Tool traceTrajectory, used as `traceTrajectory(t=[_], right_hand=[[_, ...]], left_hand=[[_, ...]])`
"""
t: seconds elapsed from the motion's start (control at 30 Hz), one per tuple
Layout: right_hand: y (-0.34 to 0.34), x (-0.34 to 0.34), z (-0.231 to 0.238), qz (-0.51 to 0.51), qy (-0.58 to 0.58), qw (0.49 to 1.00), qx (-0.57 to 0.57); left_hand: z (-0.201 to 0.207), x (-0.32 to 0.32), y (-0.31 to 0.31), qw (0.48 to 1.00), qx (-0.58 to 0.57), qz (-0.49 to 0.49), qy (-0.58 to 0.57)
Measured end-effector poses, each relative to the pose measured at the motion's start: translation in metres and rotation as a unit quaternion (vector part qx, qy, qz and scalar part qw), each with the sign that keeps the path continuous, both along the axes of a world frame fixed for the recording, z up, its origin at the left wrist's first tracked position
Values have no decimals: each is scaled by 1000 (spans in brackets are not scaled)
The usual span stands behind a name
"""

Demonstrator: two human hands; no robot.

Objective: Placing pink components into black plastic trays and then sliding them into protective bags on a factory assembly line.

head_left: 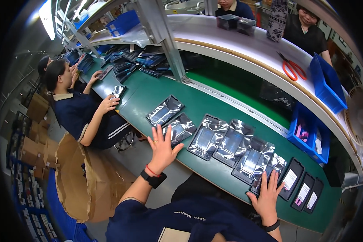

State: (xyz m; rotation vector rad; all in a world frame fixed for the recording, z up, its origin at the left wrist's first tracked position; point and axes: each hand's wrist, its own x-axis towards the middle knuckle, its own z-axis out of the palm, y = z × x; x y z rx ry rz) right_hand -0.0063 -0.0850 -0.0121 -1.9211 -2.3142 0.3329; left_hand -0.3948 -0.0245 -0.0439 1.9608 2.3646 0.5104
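Observation:
A row of black trays wrapped in shiny clear film lies along the green bench. My left hand (163, 150) is open with fingers spread, its fingertips over the near edge of a wrapped tray (182, 128). Beside that tray lies another wrapped one (164, 111). My right hand (267, 198) is open too, its fingers stretched over the lower part of a narrower wrapped pack (275, 164). Left of it, a larger wrapped tray (252, 160) shows a bluish panel through the film. Unwrapped black trays (292, 178) with white labels and some pink pieces lie to the right.
A white shelf (238, 48) above the bench carries red-handled pliers (293, 69) and a blue bin (327, 82). Blue bins (302, 131) with small parts sit below it. Co-workers (70, 101) sit left, near a heap of dark packs (129, 60). A large cardboard box (103, 181) stands left.

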Motion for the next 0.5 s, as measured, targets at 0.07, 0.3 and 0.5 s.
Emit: traceTrajectory(t=[0.07, 0.3, 0.5], right_hand=[[10, -6, 0, 28, -34, 999, 6], [58, -43, -5, 89, 36, 995, 5], [101, -136, -14, 142, 44, 989, 15]], left_hand=[[-1, -2, 10, 1000, 8, 0, -3], [-2, -26, 62, 999, -34, 26, -26], [-4, -111, 88, 992, -53, 119, 0]])
